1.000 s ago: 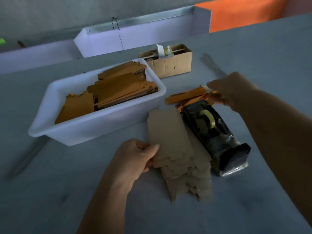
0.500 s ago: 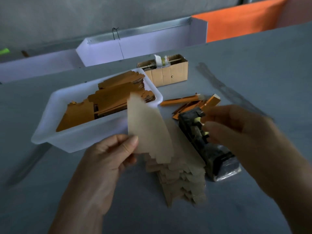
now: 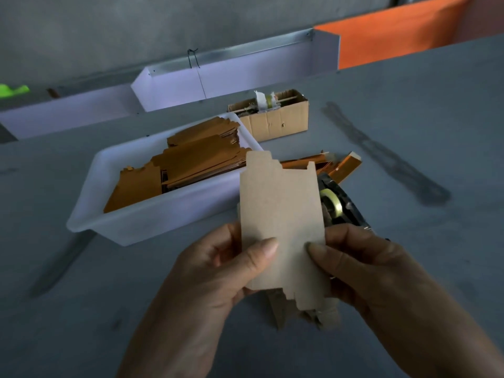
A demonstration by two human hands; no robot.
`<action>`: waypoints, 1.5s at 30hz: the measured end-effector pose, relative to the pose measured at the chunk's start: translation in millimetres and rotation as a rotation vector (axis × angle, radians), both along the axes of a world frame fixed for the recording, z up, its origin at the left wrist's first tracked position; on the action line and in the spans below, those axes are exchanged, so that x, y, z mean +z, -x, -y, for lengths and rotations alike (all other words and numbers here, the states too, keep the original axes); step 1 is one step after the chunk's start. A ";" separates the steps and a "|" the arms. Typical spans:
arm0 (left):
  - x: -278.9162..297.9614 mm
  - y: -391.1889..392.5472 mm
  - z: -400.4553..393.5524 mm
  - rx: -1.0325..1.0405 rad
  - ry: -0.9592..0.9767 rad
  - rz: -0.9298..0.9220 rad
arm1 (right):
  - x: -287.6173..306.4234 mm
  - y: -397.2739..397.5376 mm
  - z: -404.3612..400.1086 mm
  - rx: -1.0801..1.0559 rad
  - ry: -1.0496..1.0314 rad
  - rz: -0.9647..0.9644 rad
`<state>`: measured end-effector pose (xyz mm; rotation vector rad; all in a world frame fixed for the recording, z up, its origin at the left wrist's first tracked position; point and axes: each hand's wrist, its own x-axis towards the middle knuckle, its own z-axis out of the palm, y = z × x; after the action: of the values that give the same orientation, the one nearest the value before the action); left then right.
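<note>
A flat tan cardboard blank [image 3: 281, 214] with notched ends is held upright in front of me by both hands. My left hand [image 3: 218, 271] pinches its lower left edge, thumb on the front face. My right hand [image 3: 362, 268] pinches the lower right edge the same way. Below the held sheet, the end of a stack of tan blanks [image 3: 305, 312] shows on the grey table [image 3: 81, 309]. A black tape dispenser [image 3: 341, 203] with a yellowish roll sits just behind the sheet, partly hidden.
A white plastic tub [image 3: 152, 219] holding several orange-brown flat blanks stands at centre left. A few folded orange boxes [image 3: 346, 165] lie behind the dispenser. A small open cardboard box [image 3: 275, 121] sits farther back, with white troughs [image 3: 231, 77] along the rear wall.
My left hand lifted one blank off the stack and raised it. My right hand came back from the orange boxes and took the sheet's right edge.
</note>
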<state>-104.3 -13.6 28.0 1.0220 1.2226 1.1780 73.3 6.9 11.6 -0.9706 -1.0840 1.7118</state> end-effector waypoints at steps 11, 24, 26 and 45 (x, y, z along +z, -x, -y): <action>-6.7 -25.3 -8.1 0.165 0.019 -0.138 | -8.1 3.3 1.8 -0.081 -0.091 0.150; -3.3 6.0 -2.8 0.185 -0.208 -0.514 | 13.9 12.1 12.3 -0.556 -0.910 0.981; 8.5 11.0 -3.5 0.035 -0.251 -0.627 | 22.2 18.5 8.9 -0.451 -1.174 1.026; -20.2 -11.2 -5.9 0.289 -0.035 0.102 | -10.9 34.2 -2.2 -0.249 -0.074 0.190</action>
<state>-93.0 -7.6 7.8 0.8172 1.3013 1.4618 39.1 9.1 0.7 -1.1858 -1.0886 1.3911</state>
